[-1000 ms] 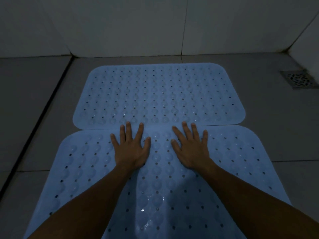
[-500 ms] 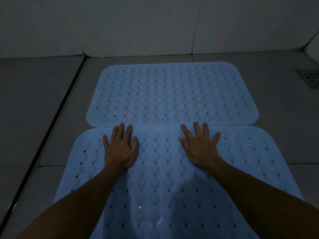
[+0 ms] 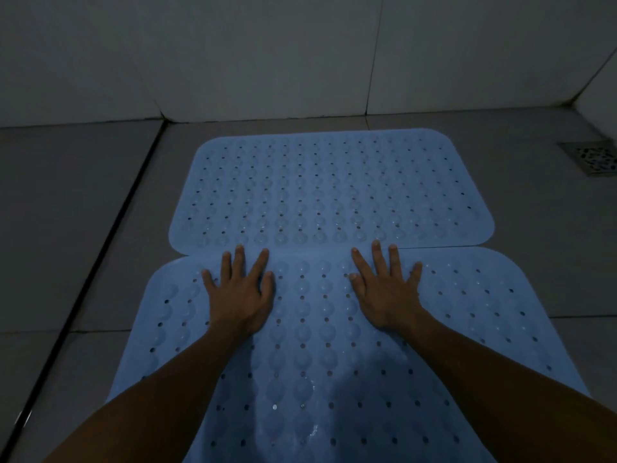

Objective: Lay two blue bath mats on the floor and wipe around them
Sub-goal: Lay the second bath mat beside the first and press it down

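Two light blue perforated bath mats lie flat on the grey tiled floor, one behind the other. The far mat [image 3: 330,188] sits close to the wall. The near mat [image 3: 317,355] meets it edge to edge and runs out of the bottom of the view. My left hand [image 3: 242,294] presses flat on the near mat's far edge, fingers spread and straight. My right hand [image 3: 385,289] presses flat on the same edge further right, its fingertips reaching the seam with the far mat. Neither hand holds anything.
A white tiled wall [image 3: 267,55] rises just behind the far mat. A metal floor drain [image 3: 592,158] sits at the right edge near the corner. A dark groove [image 3: 100,262] runs diagonally through the floor on the left.
Both hands stay flat on the near mat and have spread further apart along its far edge. The view has shifted slightly.
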